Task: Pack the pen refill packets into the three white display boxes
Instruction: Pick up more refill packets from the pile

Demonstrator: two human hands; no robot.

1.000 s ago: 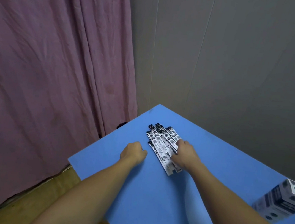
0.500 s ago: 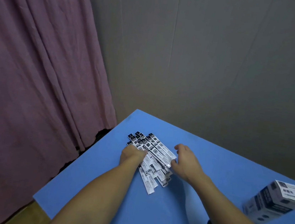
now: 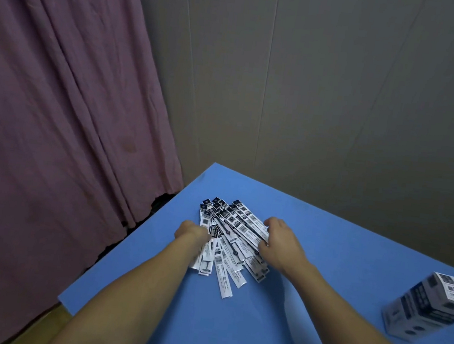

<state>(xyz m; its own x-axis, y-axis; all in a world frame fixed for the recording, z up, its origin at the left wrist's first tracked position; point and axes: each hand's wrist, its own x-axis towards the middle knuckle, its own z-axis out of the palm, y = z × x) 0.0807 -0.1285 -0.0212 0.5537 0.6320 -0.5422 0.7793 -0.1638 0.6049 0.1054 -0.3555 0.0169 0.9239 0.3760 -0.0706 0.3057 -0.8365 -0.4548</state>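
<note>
A fanned pile of several long white-and-black pen refill packets (image 3: 229, 238) lies on the blue table (image 3: 322, 269) near its far left corner. My left hand (image 3: 191, 231) sits at the pile's left side, fingers curled onto the packets. My right hand (image 3: 280, 242) is at the pile's right side, its fingers curled round the edge of the top packets. One white display box (image 3: 429, 305) with dark printing stands tilted at the right edge of the view. No other boxes are in view.
A mauve curtain (image 3: 54, 122) hangs left of the table, and a grey panelled wall (image 3: 316, 82) stands behind it. The table's left edge drops to a wooden floor (image 3: 38, 326). A bright glare spot shows on the table near the bottom edge.
My left hand moved from bare table onto the pile's left side. The packets have spread from a tidy stack into a wider fan. The view has swung so more of the box shows.
</note>
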